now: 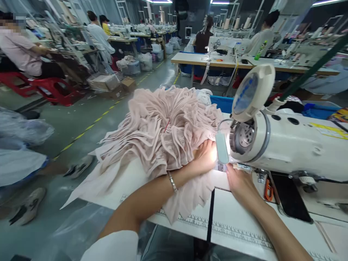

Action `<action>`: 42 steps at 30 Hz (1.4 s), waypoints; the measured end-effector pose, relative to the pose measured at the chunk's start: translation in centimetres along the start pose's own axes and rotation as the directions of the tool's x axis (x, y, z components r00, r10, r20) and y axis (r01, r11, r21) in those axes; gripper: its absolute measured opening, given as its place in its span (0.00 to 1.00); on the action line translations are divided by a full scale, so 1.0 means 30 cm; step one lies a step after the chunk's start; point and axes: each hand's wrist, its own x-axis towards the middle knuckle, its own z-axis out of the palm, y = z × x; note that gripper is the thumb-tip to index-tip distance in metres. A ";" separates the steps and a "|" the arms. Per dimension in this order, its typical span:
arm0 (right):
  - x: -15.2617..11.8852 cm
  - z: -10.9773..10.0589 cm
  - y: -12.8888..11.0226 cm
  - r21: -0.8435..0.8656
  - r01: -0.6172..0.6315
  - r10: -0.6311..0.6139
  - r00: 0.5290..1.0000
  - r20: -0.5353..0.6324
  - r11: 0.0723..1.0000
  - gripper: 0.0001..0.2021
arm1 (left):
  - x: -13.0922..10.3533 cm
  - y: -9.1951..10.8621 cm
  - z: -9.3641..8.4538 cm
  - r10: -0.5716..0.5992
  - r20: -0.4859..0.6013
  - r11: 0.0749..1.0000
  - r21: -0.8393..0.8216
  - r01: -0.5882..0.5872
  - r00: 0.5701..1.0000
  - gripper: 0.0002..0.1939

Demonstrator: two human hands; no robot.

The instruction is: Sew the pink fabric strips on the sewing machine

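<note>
A large heap of ruffled pale pink fabric pieces (165,123) lies on the white sewing table, some edges hanging over its front. My left hand (206,156) rests at the heap's right side, its fingers bent onto the cloth close to the needle area. Bright lamp glare washes out part of it. Just right of the needle area, my right hand (240,181) lies low by the machine bed. Its fingers are mostly hidden under the head of the white sewing machine (288,141). A pale green plate (222,146) hangs in front of the needle, which I cannot make out.
An orange thread snipper (268,190) and a black phone (290,195) lie right of my right hand. A printed ruler (239,233) runs along the table's front edge. Behind stands a blue bin (221,103). Other people sit at machines farther back.
</note>
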 end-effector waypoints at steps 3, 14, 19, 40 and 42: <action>-0.011 0.032 0.018 -0.011 0.011 -0.012 0.989 -0.145 1.000 0.21 | -0.032 0.024 -0.032 0.123 0.066 0.988 0.088 -0.129 0.990 0.13; -0.022 -0.025 -0.166 0.317 0.495 -0.390 0.855 -0.341 0.809 0.23 | -0.473 -0.042 -0.166 0.447 0.256 0.795 0.326 -0.511 0.857 0.04; 0.010 -0.051 -0.255 0.442 0.397 -0.341 0.918 -0.204 0.805 0.20 | -0.490 -0.051 -0.166 0.502 0.104 0.787 0.358 -0.503 0.859 0.07; -0.073 -0.124 -0.080 0.797 -0.446 0.121 0.891 0.437 0.409 0.29 | -0.395 -0.031 -0.256 0.322 0.461 0.874 0.190 -0.447 0.827 0.17; -0.059 -0.131 -0.020 0.613 -0.414 0.331 0.910 0.251 0.673 0.17 | -0.395 -0.041 -0.207 0.398 0.384 0.780 0.336 -0.528 0.833 0.19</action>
